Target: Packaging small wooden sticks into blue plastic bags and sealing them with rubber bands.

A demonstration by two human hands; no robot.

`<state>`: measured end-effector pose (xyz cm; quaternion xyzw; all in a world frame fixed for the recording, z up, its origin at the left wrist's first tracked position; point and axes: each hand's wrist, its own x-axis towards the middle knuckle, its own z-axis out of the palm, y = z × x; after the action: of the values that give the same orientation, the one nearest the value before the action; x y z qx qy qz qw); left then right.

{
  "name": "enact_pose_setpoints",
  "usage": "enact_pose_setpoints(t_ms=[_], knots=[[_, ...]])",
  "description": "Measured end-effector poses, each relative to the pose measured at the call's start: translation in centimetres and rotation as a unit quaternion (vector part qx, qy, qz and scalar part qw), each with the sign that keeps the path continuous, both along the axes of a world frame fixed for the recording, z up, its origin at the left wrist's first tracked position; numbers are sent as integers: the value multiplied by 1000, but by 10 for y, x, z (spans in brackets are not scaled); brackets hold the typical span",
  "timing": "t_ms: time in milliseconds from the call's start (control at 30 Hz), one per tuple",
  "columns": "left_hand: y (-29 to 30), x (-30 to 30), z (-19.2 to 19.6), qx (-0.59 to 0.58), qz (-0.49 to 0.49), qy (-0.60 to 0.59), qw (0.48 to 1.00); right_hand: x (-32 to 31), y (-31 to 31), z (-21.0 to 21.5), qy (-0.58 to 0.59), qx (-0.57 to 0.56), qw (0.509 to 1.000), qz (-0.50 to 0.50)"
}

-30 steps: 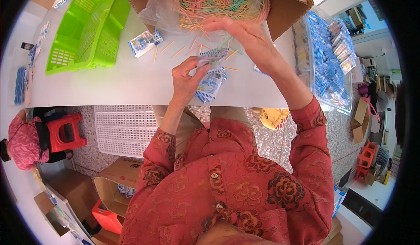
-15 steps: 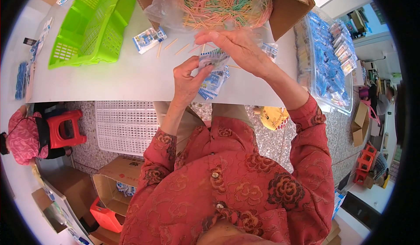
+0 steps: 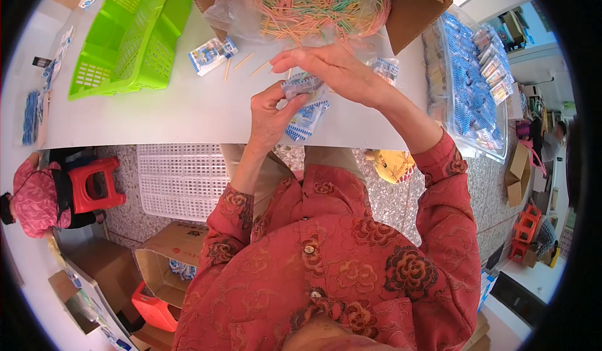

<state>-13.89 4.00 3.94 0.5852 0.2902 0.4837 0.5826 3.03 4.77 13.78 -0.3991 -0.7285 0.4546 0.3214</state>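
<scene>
My left hand [image 3: 269, 112] pinches a small clear plastic packet [image 3: 303, 85] with blue-and-white print between thumb and fingers, just over the table's near part. Right above the packet's top, my right hand [image 3: 332, 69] reaches across with fingers stretched out to the left. A thin stick shows beneath its fingers; the underside of that hand is hidden. Below the held packet lie more blue-and-white packets [image 3: 307, 120]. Another packet [image 3: 212, 55] rests to the left beside several loose thin sticks [image 3: 244, 60]. One more packet [image 3: 385, 69] is partly behind my right wrist.
An open cardboard box [image 3: 417, 12] at the far side holds a plastic bag of coloured sticks [image 3: 326, 6]. A green basket [image 3: 135, 50] stands left, and a clear bin of blue packets [image 3: 467, 81] right. Below are a white crate [image 3: 182, 181] and a red stool [image 3: 94, 181] beside a seated person.
My right hand has shifted slightly left and down over the packet. My left hand keeps its pinch, and the packet has tilted a little.
</scene>
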Motion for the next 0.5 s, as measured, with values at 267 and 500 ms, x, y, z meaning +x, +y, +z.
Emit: enact_pose_setpoints(t_ms=[267, 500], knots=[[0, -4, -3, -12, 3, 22, 1000, 4, -2, -7, -133, 93, 986, -20], [5, -28, -6, 6, 88, 3, 996, 31, 15, 0, -211, -70, 969, -107]])
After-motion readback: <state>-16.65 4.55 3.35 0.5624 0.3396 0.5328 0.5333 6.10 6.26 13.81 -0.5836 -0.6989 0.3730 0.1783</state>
